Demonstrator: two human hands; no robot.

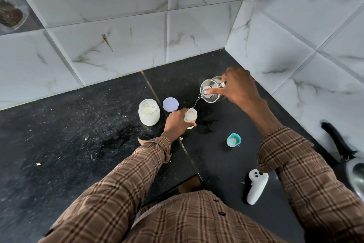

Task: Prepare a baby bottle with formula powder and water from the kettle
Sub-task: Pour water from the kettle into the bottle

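Observation:
My left hand point(175, 122) grips the clear baby bottle point(191, 116), which stands on the black counter with whitish powder in it. My right hand point(239, 87) holds a glass kettle point(210, 90) by its handle, one finger pressing on the metal lid knob. The kettle is tilted left and a thin stream of water point(196, 102) runs from its spout into the bottle's open mouth. An open jar of white formula powder point(149, 112) stands left of the bottle, its lilac lid point(170, 104) lying flat behind. The bottle's teal-ringed cap with nipple point(233, 140) sits to the right.
A wet patch point(206, 125) lies on the counter right of the bottle. A white handheld controller point(256, 186) lies near the front edge. A steel pan with a black handle point(337, 140) is at the far right. Marble-tiled walls point(122, 49) close the corner behind and to the right.

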